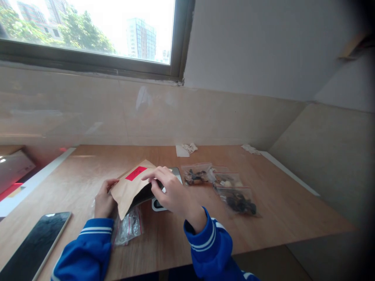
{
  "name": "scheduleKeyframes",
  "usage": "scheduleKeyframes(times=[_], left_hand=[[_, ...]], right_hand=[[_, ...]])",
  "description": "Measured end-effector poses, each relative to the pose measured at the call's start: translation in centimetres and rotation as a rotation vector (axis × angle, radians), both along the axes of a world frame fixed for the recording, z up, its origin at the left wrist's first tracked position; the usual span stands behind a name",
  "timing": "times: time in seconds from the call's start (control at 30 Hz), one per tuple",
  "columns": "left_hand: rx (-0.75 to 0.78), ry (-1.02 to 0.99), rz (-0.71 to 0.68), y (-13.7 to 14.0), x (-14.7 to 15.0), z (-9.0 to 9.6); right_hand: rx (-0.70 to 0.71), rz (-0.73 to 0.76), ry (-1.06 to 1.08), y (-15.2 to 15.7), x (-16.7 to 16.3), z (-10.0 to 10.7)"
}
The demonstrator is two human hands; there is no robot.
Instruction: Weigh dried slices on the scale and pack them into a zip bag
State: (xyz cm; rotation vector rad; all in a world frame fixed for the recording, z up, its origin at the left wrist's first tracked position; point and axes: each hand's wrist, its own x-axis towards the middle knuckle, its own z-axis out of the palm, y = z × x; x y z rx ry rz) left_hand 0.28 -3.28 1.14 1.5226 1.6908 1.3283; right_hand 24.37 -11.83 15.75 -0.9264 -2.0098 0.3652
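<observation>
A brown paper bag [129, 191] with a red label [136, 173] lies tilted, its dark open mouth facing the front right. My left hand [104, 198] grips the bag's left side, thumb along the edge. At the mouth, my right hand [171, 191] has bent fingers on the paper rim; some fingertips are hidden at the opening. Below the bag sits a flat white and grey device with a dark display [158, 205], mostly covered. Clear zip bags [129, 228] lie under the paper bag, close to my left wrist.
Right of my hands, zip bags hold dark dried pieces [241, 203], brownish pieces [195, 176] and pale pieces [230, 181]. A phone [36, 246] lies at the left. Crumpled tissue [190, 148] is near the wall, below a window. The wooden table [281, 203] ends close to me.
</observation>
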Motion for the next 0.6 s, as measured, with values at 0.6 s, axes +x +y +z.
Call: scheduleKeyframes(times=[0.6], left_hand=[[0.098,-0.148,-0.051,1.1,-0.8,-1.6]], right_hand=[[-0.156,-0.07,-0.238,0.2,-0.8,-3.8]])
